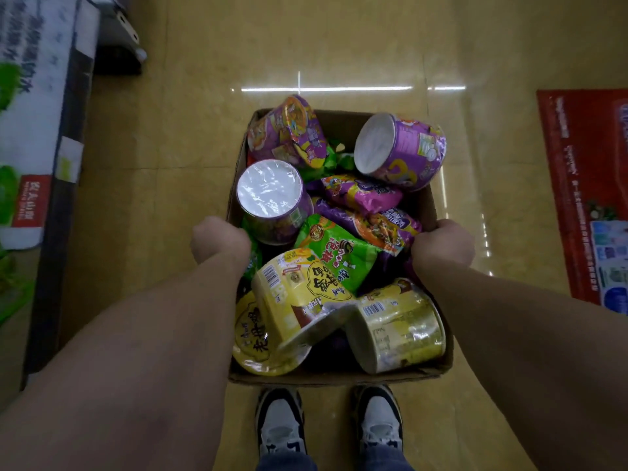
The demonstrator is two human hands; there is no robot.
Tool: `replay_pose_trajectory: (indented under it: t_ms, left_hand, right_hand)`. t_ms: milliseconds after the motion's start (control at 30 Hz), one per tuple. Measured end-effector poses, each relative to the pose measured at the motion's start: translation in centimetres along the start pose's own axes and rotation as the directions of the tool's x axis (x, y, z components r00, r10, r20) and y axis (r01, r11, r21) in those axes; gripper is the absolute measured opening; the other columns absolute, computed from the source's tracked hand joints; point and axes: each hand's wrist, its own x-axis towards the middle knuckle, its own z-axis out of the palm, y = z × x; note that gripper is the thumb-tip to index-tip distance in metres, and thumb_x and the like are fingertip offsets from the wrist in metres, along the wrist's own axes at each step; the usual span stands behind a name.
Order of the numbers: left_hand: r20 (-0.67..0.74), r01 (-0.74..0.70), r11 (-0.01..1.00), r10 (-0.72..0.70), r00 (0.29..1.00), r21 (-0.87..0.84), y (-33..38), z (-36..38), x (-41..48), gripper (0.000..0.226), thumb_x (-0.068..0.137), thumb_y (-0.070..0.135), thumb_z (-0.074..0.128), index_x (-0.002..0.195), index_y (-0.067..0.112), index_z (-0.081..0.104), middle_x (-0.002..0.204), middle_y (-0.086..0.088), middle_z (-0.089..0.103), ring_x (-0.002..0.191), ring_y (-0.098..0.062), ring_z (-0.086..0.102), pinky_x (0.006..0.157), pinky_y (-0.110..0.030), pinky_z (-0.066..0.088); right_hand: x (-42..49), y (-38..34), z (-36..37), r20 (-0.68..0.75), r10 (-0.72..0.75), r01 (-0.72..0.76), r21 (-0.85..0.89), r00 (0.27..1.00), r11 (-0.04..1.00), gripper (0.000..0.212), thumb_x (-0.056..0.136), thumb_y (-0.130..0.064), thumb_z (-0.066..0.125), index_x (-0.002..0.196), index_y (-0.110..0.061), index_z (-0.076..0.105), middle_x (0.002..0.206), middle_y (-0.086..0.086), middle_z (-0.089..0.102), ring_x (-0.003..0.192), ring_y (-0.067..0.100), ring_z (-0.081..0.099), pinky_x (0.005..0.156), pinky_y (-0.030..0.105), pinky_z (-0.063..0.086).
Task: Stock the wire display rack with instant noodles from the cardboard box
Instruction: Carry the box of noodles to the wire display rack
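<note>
Head view, looking down; I am seeing the cardboard box (pixel 339 378) being held by both hands over a glossy tiled floor (pixel 170 164), its near edge covering the toes of two shoes (pixel 280 426). The left hand (pixel 219 241) is gripping the left wall of the box, fingers curled round the rim, their tips hidden from me. The right hand (pixel 443 244) is gripping the right wall in the same way, knuckles bunched over the edge. The instant noodles are lying loose inside the box. A purple cup (pixel 289 130) is tilting in the far left corner. A second purple cup (pixel 404 151) is lying on its side in the far right corner, its white base turned toward the left wall. A third purple cup (pixel 272 195) is standing base-up against the left wall, just beyond the left hand. Two purple packets (pixel 363 193) are lying against the right wall, and a green packet (pixel 336 249) is resting at the centre. A yellow cup (pixel 295 297) is leaning across the middle, touching another yellow cup (pixel 404 328) lying in the near right corner. A yellow lid (pixel 255 338) is showing in the near left corner. A red printed sheet (pixel 584 181) is lying on the floor to the right; white-and-green printed packs (pixel 30 130) are filling the left margin.
</note>
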Motion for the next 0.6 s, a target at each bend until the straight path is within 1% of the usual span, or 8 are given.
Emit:
replay_pose_trajectory:
  t_ms: [67, 167, 233, 300, 433, 500, 533, 600]
  left_hand:
    - [-0.009, -0.023, 1.000, 0.023, 1.000, 0.008, 1.4, -3.4, -0.9, 0.023, 0.095, 0.006, 0.062, 0.115, 0.001, 0.071, 0.116, -0.020, 0.070, 0.109, -0.039, 0.067, 0.072, -0.037, 0.046]
    - [-0.056, -0.075, 0.997, 0.073, 0.996, -0.025, 4.3, -9.7, -2.8, 0.020, 0.096, 0.007, 0.062, 0.113, -0.001, 0.070, 0.115, -0.021, 0.069, 0.107, -0.039, 0.067, 0.072, -0.038, 0.049]
    - [-0.090, -0.114, 0.993, 0.110, 0.990, -0.034, 6.8, -14.6, -4.5, 0.019, 0.097, 0.008, 0.062, 0.112, -0.002, 0.069, 0.116, -0.021, 0.068, 0.108, -0.038, 0.067, 0.079, -0.041, 0.054]
    - [-0.135, -0.152, 0.987, 0.146, 0.980, -0.043, 9.6, -20.4, -6.7, 0.021, 0.097, 0.010, 0.063, 0.113, -0.002, 0.069, 0.119, -0.022, 0.068, 0.112, -0.037, 0.066, 0.086, -0.041, 0.055]
    - [-0.231, -0.245, 0.962, 0.213, 0.949, -0.119, 14.8, -34.0, -12.0, 0.030, 0.097, 0.011, 0.062, 0.123, -0.002, 0.066, 0.128, -0.023, 0.064, 0.119, -0.040, 0.063, 0.092, -0.045, 0.055]
    - [-0.297, -0.288, 0.941, 0.228, 0.927, -0.177, 17.3, -41.3, -14.6, 0.031, 0.096, 0.011, 0.063, 0.124, -0.003, 0.066, 0.129, -0.024, 0.064, 0.119, -0.041, 0.063, 0.093, -0.045, 0.054]
    - [-0.327, -0.313, 0.927, 0.236, 0.915, -0.206, 18.7, -45.2, -16.1, 0.030, 0.097, 0.010, 0.061, 0.124, -0.003, 0.066, 0.129, -0.024, 0.065, 0.120, -0.041, 0.063, 0.094, -0.045, 0.054]
    - [-0.381, -0.368, 0.894, 0.257, 0.888, -0.254, 21.5, -53.0, -19.5, 0.030, 0.101, 0.009, 0.054, 0.128, -0.002, 0.064, 0.133, -0.023, 0.063, 0.123, -0.039, 0.061, 0.098, -0.043, 0.051]
  right_hand:
    - [-0.9, -1.5, -2.8, 0.020, -0.016, 0.016, -0.007, 1.000, 1.000, 0.029, 0.084, -0.012, 0.057, 0.108, -0.009, 0.072, 0.099, 0.019, 0.071, 0.095, 0.040, 0.067, 0.083, 0.040, 0.057]
    - [-2.4, -4.7, -8.2, -0.002, -0.023, 0.023, 0.062, 1.000, 0.998, 0.027, 0.085, -0.014, 0.057, 0.106, -0.008, 0.073, 0.099, 0.019, 0.070, 0.093, 0.040, 0.068, 0.083, 0.044, 0.059]
    - [-3.5, -7.2, -12.6, -0.031, -0.036, 0.040, 0.110, 0.999, 0.993, 0.026, 0.087, -0.014, 0.058, 0.107, -0.005, 0.072, 0.102, 0.020, 0.070, 0.097, 0.041, 0.068, 0.083, 0.044, 0.058]
    - [-4.8, -10.3, -18.1, -0.071, -0.035, 0.048, 0.179, 0.997, 0.983, 0.025, 0.088, -0.013, 0.057, 0.105, -0.003, 0.071, 0.103, 0.020, 0.070, 0.097, 0.041, 0.068, 0.084, 0.045, 0.058]
    - [-8.1, -16.9, -31.8, -0.154, -0.096, 0.132, 0.248, 0.983, 0.960, 0.023, 0.088, -0.013, 0.058, 0.103, -0.001, 0.072, 0.103, 0.022, 0.070, 0.097, 0.041, 0.068, 0.081, 0.043, 0.057]
    - [-10.7, -20.2, -39.7, -0.205, -0.130, 0.187, 0.294, 0.970, 0.937, 0.024, 0.090, -0.013, 0.058, 0.106, 0.000, 0.071, 0.105, 0.022, 0.070, 0.098, 0.042, 0.068, 0.083, 0.044, 0.059]
    - [-12.3, -21.8, -43.8, -0.231, -0.141, 0.211, 0.317, 0.963, 0.924, 0.024, 0.091, -0.013, 0.057, 0.106, 0.000, 0.071, 0.106, 0.021, 0.070, 0.098, 0.041, 0.067, 0.084, 0.046, 0.059]
    - [-15.5, -24.7, -52.0, -0.302, -0.150, 0.261, 0.369, 0.942, 0.892, 0.022, 0.091, -0.013, 0.058, 0.105, -0.001, 0.071, 0.107, 0.021, 0.070, 0.099, 0.040, 0.068, 0.083, 0.044, 0.059]
